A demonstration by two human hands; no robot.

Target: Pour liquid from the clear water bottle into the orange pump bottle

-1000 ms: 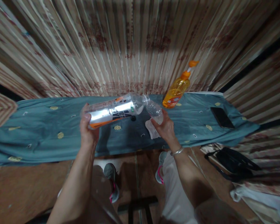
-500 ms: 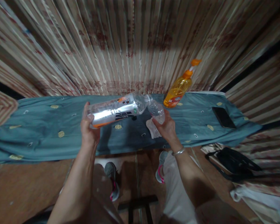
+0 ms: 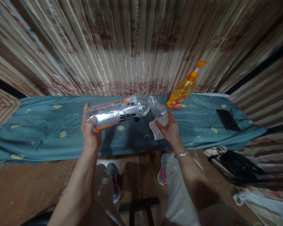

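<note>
My left hand [image 3: 91, 128] is closed round the base of a large clear plastic bottle [image 3: 115, 112] with a silver, orange and black label. The bottle lies almost level in the air, its neck pointing right. Against its mouth is a small clear plastic bottle [image 3: 159, 111], tilted, in the grip of my right hand [image 3: 168, 128]. The two necks meet or overlap; I cannot tell whether liquid passes between them. Under the right fingers a crumpled white cloth or tissue [image 3: 156, 130] shows. A small dark round thing [image 3: 137, 119] sits below the large bottle's label.
An orange pump bottle of yellow liquid [image 3: 182, 91] stands behind my right hand. A black phone [image 3: 227, 120] lies on the right of the teal cloth [image 3: 44, 125]. A pleated curtain [image 3: 122, 47] hangs behind; a black bag [image 3: 238, 163] is low at right.
Both hands keep their hold, with the bottles mouth to mouth. The large bottle has rolled slightly, so its label shows differently. The whole view has shifted a little.
</note>
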